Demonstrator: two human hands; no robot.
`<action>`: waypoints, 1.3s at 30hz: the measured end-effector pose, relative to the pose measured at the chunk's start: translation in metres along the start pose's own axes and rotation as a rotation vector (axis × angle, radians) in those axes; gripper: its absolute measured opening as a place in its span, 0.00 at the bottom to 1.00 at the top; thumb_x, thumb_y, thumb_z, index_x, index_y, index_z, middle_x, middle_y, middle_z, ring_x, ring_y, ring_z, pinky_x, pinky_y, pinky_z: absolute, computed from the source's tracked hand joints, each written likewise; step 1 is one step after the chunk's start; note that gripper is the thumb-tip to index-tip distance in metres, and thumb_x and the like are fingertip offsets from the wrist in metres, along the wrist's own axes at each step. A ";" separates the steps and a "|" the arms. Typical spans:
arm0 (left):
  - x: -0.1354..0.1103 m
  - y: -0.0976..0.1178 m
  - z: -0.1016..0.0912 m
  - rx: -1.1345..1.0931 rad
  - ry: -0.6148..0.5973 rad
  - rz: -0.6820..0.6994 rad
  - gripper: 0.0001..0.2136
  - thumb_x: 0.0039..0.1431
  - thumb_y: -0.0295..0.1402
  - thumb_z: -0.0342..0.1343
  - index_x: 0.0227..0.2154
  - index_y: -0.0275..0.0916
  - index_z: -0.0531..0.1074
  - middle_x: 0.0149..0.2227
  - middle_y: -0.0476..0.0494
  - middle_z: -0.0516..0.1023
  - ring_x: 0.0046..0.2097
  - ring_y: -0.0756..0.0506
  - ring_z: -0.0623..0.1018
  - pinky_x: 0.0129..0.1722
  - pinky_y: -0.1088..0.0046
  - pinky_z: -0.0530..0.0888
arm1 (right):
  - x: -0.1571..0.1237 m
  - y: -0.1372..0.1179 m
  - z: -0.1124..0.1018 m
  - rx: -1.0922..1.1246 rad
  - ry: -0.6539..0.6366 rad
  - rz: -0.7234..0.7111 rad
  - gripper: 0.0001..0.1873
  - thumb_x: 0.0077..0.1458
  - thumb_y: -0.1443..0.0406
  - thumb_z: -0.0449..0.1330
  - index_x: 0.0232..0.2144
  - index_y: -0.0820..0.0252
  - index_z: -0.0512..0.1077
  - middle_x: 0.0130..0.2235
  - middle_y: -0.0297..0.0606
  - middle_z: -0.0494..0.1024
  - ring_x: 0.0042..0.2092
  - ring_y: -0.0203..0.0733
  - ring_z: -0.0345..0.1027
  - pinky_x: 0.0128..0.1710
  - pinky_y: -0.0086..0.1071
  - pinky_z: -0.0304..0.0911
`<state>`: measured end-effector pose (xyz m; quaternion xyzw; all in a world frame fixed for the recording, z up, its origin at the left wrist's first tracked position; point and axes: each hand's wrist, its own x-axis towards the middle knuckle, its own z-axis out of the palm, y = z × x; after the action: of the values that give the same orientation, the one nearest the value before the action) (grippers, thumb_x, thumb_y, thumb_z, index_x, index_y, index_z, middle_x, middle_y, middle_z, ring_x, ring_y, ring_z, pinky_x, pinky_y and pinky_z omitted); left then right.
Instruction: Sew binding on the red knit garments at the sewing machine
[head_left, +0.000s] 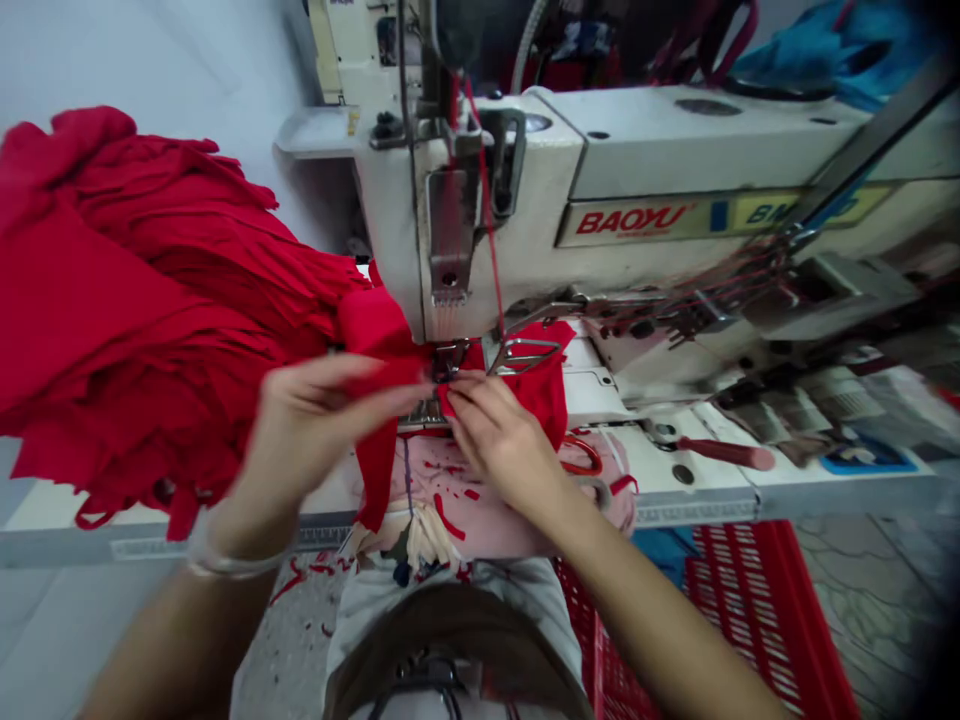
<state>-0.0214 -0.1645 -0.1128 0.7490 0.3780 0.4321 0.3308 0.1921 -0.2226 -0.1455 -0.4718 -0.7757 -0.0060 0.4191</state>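
Observation:
A piece of red fabric (544, 390) lies under the presser foot (452, 352) of a white sewing machine (495, 250). My right hand (510, 445) pinches its near edge just in front of the foot, fingers pressed together. From the left, my left hand (300, 420), blurred by motion, reaches in with thumb and forefinger closing close to the needles; red fabric shows between and behind these fingers, and its exact grip is smeared. Red thread (491, 240) runs down the machine head. A red strip (377, 475) hangs over the bed's front below my left fingers.
A large heap of red fabric pieces (165, 300) fills the left side. Red-handled scissors (583, 458) lie near my right wrist, partly hidden. A screwdriver (727, 452) and a blue tray (870, 458) sit farther right. Below stands a red plastic basket (772, 600).

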 end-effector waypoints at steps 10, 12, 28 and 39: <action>-0.021 -0.001 0.041 1.139 -0.223 0.433 0.17 0.63 0.23 0.50 0.54 0.30 0.71 0.51 0.34 0.75 0.47 0.39 0.74 0.42 0.64 0.77 | -0.013 0.007 0.005 -0.338 -0.006 -0.037 0.17 0.61 0.73 0.52 0.49 0.77 0.73 0.49 0.55 0.77 0.52 0.50 0.69 0.54 0.45 0.71; -0.022 0.005 0.044 1.168 -0.237 0.380 0.18 0.63 0.25 0.51 0.56 0.33 0.70 0.52 0.35 0.74 0.47 0.39 0.73 0.41 0.63 0.77 | -0.010 0.003 0.009 -0.298 -0.001 -0.036 0.17 0.61 0.72 0.52 0.50 0.76 0.73 0.49 0.54 0.77 0.53 0.49 0.68 0.55 0.43 0.70; -0.021 -0.003 0.045 1.013 -0.315 0.390 0.18 0.66 0.24 0.46 0.57 0.30 0.67 0.56 0.36 0.72 0.53 0.41 0.72 0.46 0.65 0.76 | -0.015 0.006 0.012 -0.422 -0.093 -0.148 0.18 0.60 0.72 0.53 0.50 0.76 0.73 0.52 0.52 0.76 0.54 0.52 0.66 0.49 0.43 0.70; -0.017 -0.004 0.049 0.990 -0.253 0.393 0.17 0.66 0.22 0.42 0.54 0.28 0.67 0.55 0.32 0.71 0.54 0.38 0.72 0.46 0.62 0.77 | -0.004 0.010 0.011 -0.418 -0.127 -0.112 0.17 0.62 0.70 0.52 0.49 0.71 0.74 0.51 0.48 0.78 0.51 0.50 0.67 0.46 0.42 0.65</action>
<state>0.0156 -0.1849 -0.1425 0.9178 0.3465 0.1626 -0.1054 0.1930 -0.2152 -0.1590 -0.5042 -0.8073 -0.1603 0.2615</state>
